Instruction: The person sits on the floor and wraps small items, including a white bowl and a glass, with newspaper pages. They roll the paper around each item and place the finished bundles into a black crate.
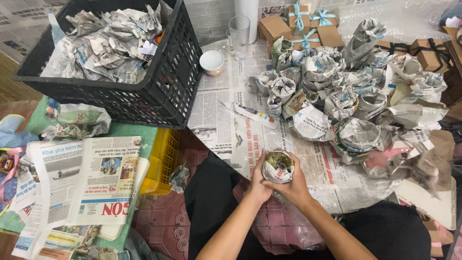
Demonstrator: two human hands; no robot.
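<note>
Centre, low in view: both hands cup one small bundle (277, 167) wrapped in crumpled newspaper.
Left hand (260, 180): curled around the bundle's left side.
Right hand (294, 185): closed against its right side and underside.
At 1 o'clock: heap of similar wrapped bundles (332, 91), just beyond the hands.
At 11 o'clock: black plastic crate (166, 82) of wadded paper.
At 12 o'clock: clear glass (239, 30).
At 9 o'clock: flat newspaper stack (103, 180).
</note>
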